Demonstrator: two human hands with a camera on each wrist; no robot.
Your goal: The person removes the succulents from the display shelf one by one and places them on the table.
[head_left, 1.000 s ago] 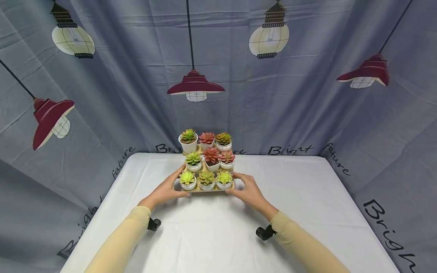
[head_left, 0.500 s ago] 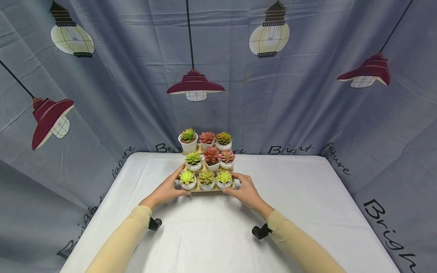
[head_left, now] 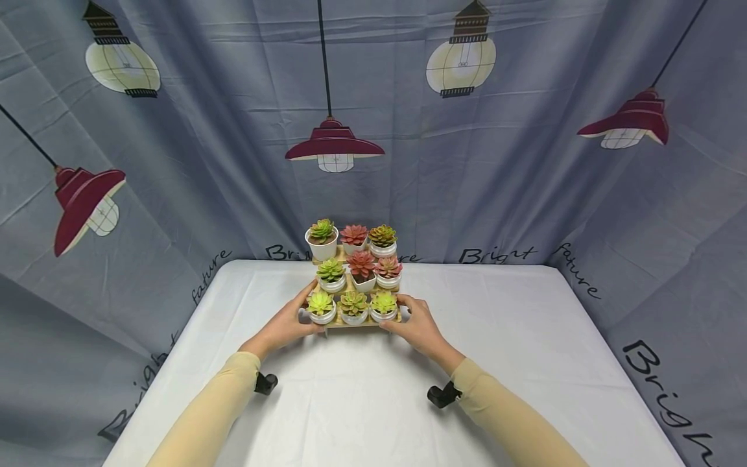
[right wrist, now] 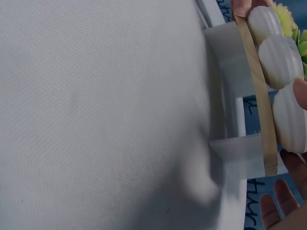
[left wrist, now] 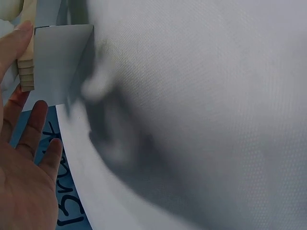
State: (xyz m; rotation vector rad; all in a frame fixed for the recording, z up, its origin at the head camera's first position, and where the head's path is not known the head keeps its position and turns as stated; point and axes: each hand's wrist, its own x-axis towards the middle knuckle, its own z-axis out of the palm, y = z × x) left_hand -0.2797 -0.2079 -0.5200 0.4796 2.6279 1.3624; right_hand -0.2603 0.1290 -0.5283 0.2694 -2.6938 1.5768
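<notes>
Fingers of the left hand pinch a tiered stand of 9 potted succulents on the bench; the right hand pinches its front-right pot, outer fingers spread.

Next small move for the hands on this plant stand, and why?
Probably nudge the front right pot slightly with the right hand to settle it: its fingers flank that pot, while the left hand holds the opposite end of the bottom shelf, which should steady things.
</notes>
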